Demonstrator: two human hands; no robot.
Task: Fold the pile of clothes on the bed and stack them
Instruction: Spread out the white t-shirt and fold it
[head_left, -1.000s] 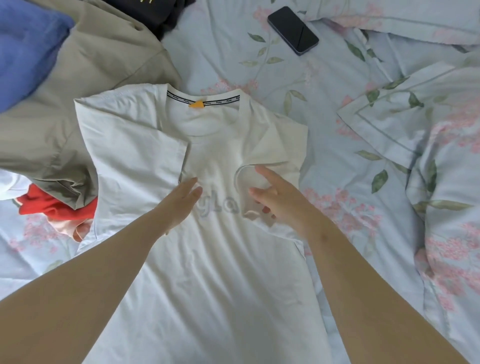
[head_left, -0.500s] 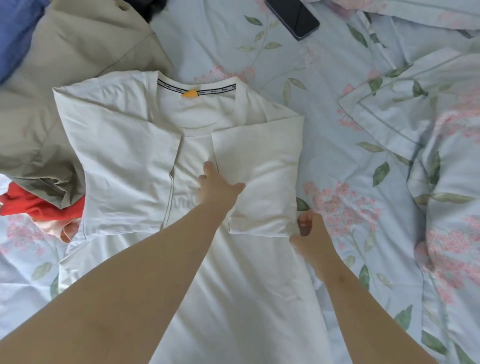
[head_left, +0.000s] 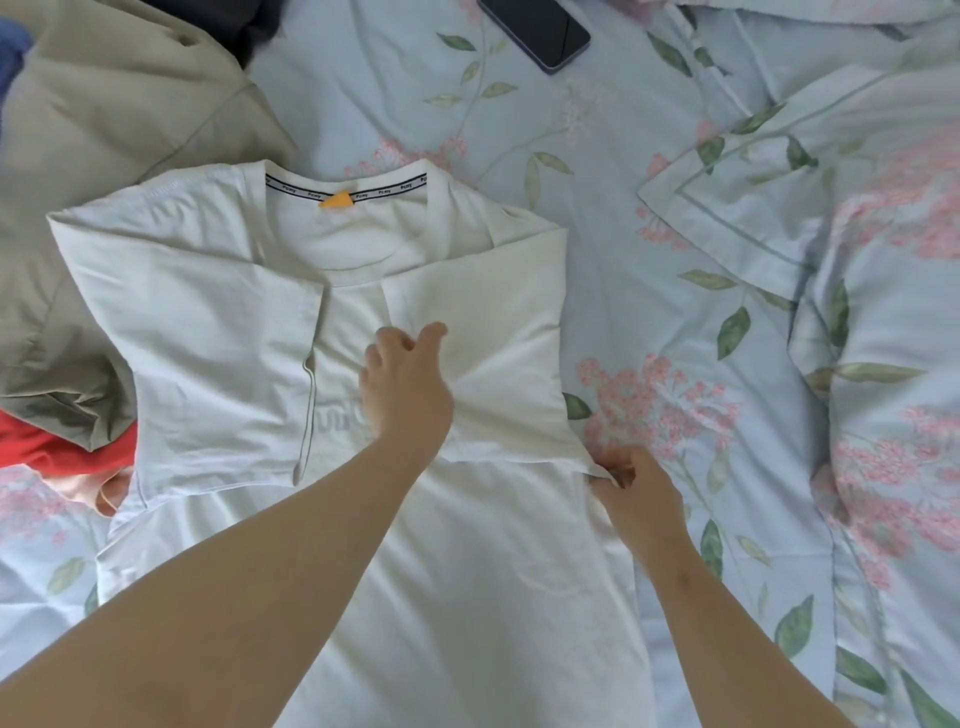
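One garment only was in work: a white T-shirt (head_left: 363, 545) lay face up and flat on the bed (head_left: 649, 130), collar away from the person. Its left-side sleeve (head_left: 218, 353) and right-side sleeve (head_left: 493, 353) were both turned in over the chest, and the long body below them was not yet folded.

The left hand (head_left: 405, 389) rested on the chest at the inner edge of the right-side sleeve, with its fingers bent. Whether they nipped the cloth or merely pressed on it could not be told. The right hand (head_left: 636, 491) pinched the shirt's outer edge at the lower corner of that sleeve, fingers curled round the fabric.

By my reckoning the task was at an early stage. The sleeves looked done. The sides probably wanted drawing in, and the hem had yet to be brought up toward the collar.

Beside the shirt lay a crumpled beige garment (head_left: 130, 182), with a red garment (head_left: 52, 449) poking out beneath it. Neither was folded, and no finished stack showed anywhere. A phone (head_left: 535, 31) lay on the bed beyond the collar, well apart from the work.
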